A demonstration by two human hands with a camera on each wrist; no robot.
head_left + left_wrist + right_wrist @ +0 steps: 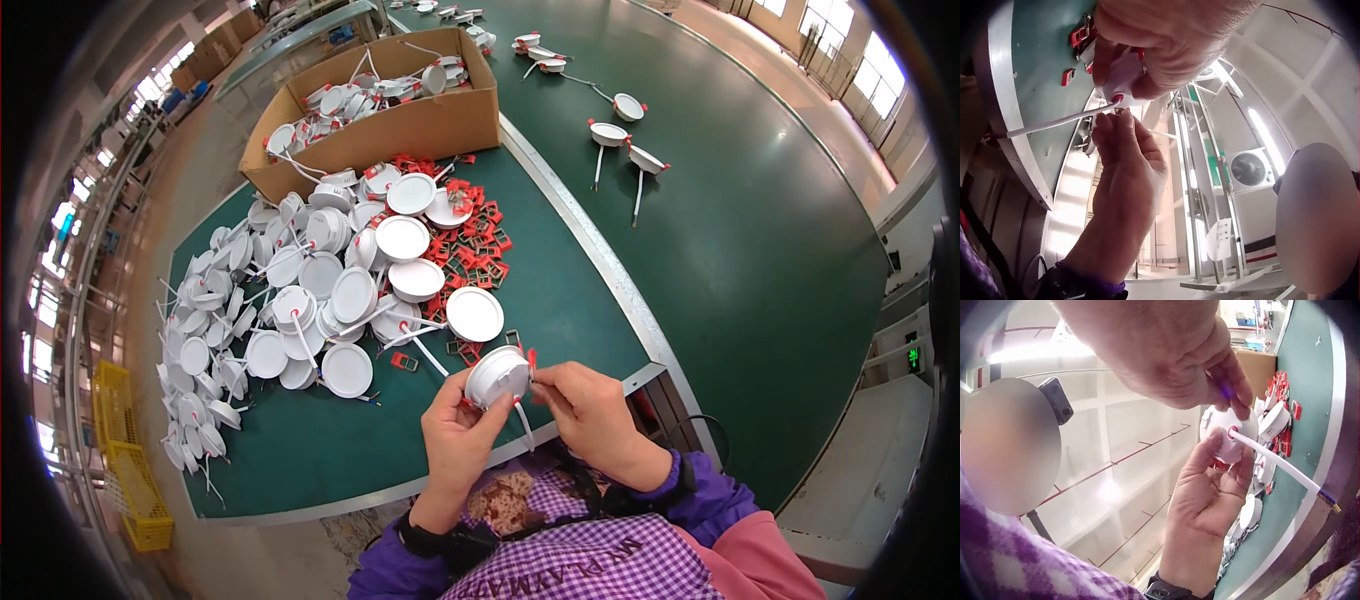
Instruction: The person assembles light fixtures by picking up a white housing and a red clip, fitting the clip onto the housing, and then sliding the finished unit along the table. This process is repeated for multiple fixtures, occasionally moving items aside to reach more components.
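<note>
A round white lamp (497, 376) with a short white cable is held up over the near table edge. My left hand (458, 436) grips its left side between thumb and fingers. The fingertips of my right hand (592, 412) pinch at the lamp's right rim, beside a red clip (532, 358). In the right wrist view the lamp (1230, 445) shows its cable coming out of a red grommet; my left hand (1205, 503) holds it from below, and my right hand (1172, 356) touches its upper edge. What the right fingertips cover is hidden.
White lamps (320, 273) lie heaped on the green table (580, 300), beside a pile of red clips (478, 240). A cardboard box (400, 130) of lamps stands behind. Several lamps (608, 134) lie on the green surface at the right, past a metal rail (590, 250).
</note>
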